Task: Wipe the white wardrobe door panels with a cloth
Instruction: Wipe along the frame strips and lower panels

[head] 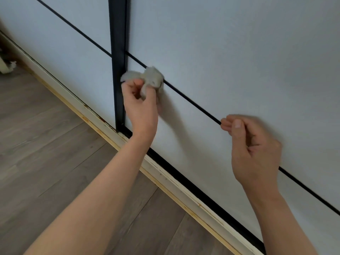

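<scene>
The white wardrobe door panels (230, 52) fill the far and right side of the view, crossed by a thin black strip (193, 100) and split by a black vertical frame (118, 61). Grey wooden floor (46, 144) lies on the near left, edged by a pale bottom rail (88, 109). The left hand (140, 105) grips a bunched grey cloth (147, 78), pressing it on the right panel just beside the vertical frame, over the black strip. The right hand (252, 150), further right, has its fingers curled and holds nothing, its fingertips (227, 124) touching the panel at the strip.
</scene>
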The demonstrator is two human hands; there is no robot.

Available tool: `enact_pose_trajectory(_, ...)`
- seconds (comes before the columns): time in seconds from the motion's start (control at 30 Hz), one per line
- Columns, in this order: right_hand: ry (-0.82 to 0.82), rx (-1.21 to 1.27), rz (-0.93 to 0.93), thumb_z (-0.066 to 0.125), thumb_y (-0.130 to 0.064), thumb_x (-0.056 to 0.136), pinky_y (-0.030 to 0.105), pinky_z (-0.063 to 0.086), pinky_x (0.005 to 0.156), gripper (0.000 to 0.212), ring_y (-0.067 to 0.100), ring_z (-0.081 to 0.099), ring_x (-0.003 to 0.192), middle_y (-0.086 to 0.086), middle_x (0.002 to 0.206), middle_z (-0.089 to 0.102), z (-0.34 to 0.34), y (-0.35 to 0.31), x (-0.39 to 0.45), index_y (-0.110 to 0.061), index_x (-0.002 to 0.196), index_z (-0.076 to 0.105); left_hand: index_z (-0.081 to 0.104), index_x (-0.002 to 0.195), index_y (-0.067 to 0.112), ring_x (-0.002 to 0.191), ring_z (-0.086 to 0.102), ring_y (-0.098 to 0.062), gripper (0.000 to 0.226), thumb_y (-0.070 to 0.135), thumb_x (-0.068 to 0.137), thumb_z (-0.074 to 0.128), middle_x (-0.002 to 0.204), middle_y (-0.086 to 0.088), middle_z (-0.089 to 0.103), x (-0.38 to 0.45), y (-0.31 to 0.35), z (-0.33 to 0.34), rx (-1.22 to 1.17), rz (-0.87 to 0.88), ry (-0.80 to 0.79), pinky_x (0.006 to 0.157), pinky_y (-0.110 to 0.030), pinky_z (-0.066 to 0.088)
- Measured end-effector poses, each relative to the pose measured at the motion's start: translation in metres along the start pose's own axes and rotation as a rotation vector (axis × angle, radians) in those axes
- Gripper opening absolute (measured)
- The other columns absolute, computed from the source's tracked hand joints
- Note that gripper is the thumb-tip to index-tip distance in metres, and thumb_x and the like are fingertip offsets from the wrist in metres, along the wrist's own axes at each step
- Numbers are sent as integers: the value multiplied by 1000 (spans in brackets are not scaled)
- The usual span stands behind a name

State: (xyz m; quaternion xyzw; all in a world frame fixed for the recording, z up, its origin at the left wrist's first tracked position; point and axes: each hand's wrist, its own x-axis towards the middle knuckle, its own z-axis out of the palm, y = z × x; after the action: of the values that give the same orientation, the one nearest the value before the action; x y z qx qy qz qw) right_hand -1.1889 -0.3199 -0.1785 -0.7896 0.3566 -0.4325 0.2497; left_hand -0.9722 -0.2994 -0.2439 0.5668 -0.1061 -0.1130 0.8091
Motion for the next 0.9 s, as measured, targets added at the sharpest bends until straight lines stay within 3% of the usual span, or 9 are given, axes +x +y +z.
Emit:
enact_pose_trajectory(0.13,-31,0,-23,50,-19,106,25,57,90,20,8,72,100,-16,103,73,-3,4,-3,-31,106,66,58,103,22,92,57,-11,12,34,99,59,103,1,60,3,-29,11,52,40,102,86,-33,53)
enact_pose_trajectory(0.23,-63,47,-32,50,-19,106,26,56,91,21,12,72,103,-13,104,73,-6,8,-2,-34,107,65,50,120,21,105,62,-13,17,29,106,45,116,3,61,-12,-98,-14,193,-313,178,97,-38,55)
enact_pose_trajectory(0.33,-102,56,-27,52,-18,106,25,56,92,18,10,71,105,-13,107,73,-10,8,-3,-28,111,66,42,112,19,92,57,-20,9,16,105,38,103,-1,56,-51,-122,-20,290,-658,115,95,-51,54)
enact_pose_trajectory(0.4,-133,61,-2,53,-17,106,22,54,93,18,7,70,108,-15,110,72,-13,7,-4,-23,115,68,41,110,20,85,56,-9,12,10,104,37,104,-2,58,-93,-87,2,238,-534,8,87,-37,53)
enact_pose_trajectory(0.47,-150,46,16,52,-20,106,21,54,94,20,3,68,109,-18,111,72,-18,7,-5,-23,117,69,44,108,24,85,57,-5,13,12,105,42,102,2,59,-125,-28,34,82,-180,-131,79,-24,49)
enact_pose_trajectory(0.63,-17,-18,164,39,-40,105,30,59,84,30,2,72,97,-20,95,75,-46,30,-37,-41,96,67,47,103,30,84,53,-10,14,15,103,48,94,7,54,-94,24,57,38,239,-76,74,-29,49)
enact_pose_trajectory(0.8,39,-85,308,33,-52,104,43,61,85,41,3,74,90,-20,90,75,-67,77,-81,-38,90,69,45,133,10,100,61,-14,30,18,104,43,114,-6,61,-132,-91,17,324,-263,-19,99,-41,52)
enact_pose_trajectory(0.87,-19,-148,309,32,-54,103,41,62,83,50,-2,72,89,-21,86,75,-67,88,-85,-29,91,73,47,123,25,106,59,-23,22,21,102,50,119,-16,58,-167,-113,16,280,-543,32,100,-38,50)
enact_pose_trajectory(0.9,-39,-173,299,31,-55,103,40,62,82,55,-3,72,89,-20,87,75,-70,92,-86,-25,93,75,42,108,36,101,59,-24,21,18,102,51,114,-15,59,-188,-110,19,345,-514,-127,86,-35,50)
